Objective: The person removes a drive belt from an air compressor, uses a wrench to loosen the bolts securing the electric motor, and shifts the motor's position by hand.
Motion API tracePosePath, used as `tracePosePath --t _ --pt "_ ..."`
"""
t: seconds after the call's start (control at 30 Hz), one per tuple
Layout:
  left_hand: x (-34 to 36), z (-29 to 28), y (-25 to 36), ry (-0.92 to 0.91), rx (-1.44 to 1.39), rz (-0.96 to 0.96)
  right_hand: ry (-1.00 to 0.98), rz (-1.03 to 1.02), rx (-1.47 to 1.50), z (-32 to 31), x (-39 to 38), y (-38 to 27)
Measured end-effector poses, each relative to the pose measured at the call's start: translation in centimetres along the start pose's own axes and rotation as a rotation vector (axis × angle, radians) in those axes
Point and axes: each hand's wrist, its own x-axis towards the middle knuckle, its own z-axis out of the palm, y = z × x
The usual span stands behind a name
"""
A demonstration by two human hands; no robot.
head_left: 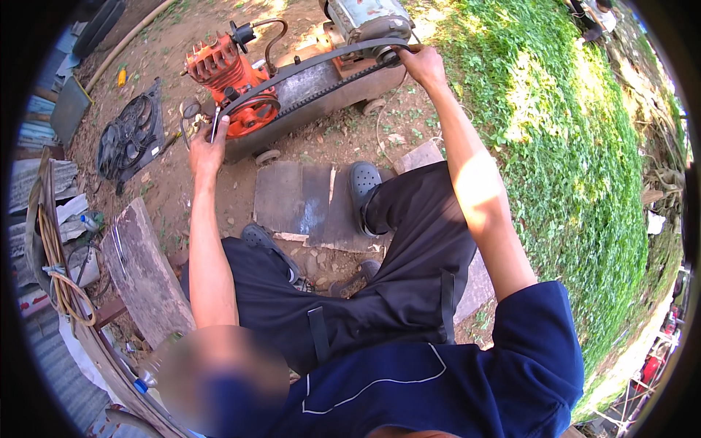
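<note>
In front of me stands an air compressor with a dark tank [328, 102], an orange pump head [223, 67] and a grey motor [372, 16]. A black drive belt [307, 67] runs between the motor end and the orange pulley [252, 117]; its lower run shows teeth. My right hand [423, 66] is closed on the belt's right end, beside the motor pulley. My left hand [208, 146] is at the orange pulley's left side, closed around a slim shiny metal tool [215, 125]; its lower part is hidden in the fingers.
A wooden plank [146, 277] at my left bears a metal wrench [118, 252]. Flat boards [292, 197] lie by my feet. Beyond is a black fan-like part [130, 139]. Grass [569, 182] spreads on the right; another person [595, 18] is far off.
</note>
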Motion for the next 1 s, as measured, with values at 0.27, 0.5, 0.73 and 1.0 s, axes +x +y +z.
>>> tracePosePath --t 0.27,0.5,0.73,1.0 --pt "-0.1 0.7 -0.1 0.002 -0.003 -0.002 -0.019 -0.025 0.028 -0.1 -0.1 0.3" --pt "-0.3 0.8 0.3 0.015 0.024 -0.03 -0.077 -0.14 -0.028 -0.1 0.4 2.1" --pt "-0.4 0.5 0.4 0.008 0.034 -0.04 -0.09 -0.186 0.089 0.7 0.5 3.5" --pt "-0.5 0.6 -0.3 -0.004 0.041 -0.025 -0.191 -0.185 0.054 0.7 1.9 4.3"
